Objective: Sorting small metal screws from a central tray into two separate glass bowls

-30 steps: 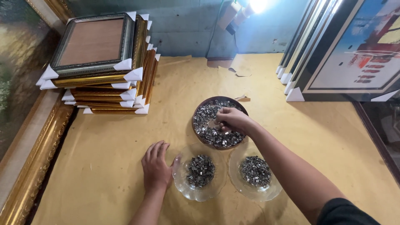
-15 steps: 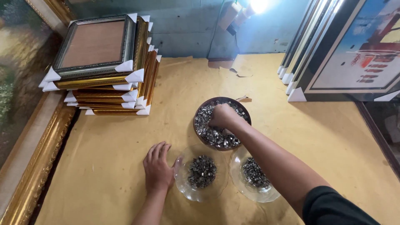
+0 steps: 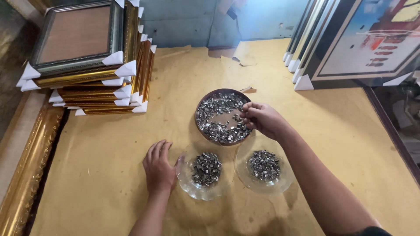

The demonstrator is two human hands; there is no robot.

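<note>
A brown round dish (image 3: 202, 108) holds a heap of small metal clips (image 3: 217, 117). My right hand (image 3: 261, 119) reaches into its right side with fingers curled on a few clips. Below it stand two clear glass dishes: the left one (image 3: 186, 183) and the right one (image 3: 243, 175), each with a smaller pile of clips. My left hand (image 3: 158, 168) lies flat on the yellow paper, its thumb touching the left glass dish's rim.
A stack of gold picture frames (image 3: 92, 74) with white corner guards sits at the back left. More framed pictures (image 3: 363, 43) lean at the back right. A long gold moulding (image 3: 26, 175) runs along the left edge. Yellow paper (image 3: 109, 175) covers the table.
My right hand has shifted from the middle of the brown dish to its right side. The left hand has stayed by the glass dish.
</note>
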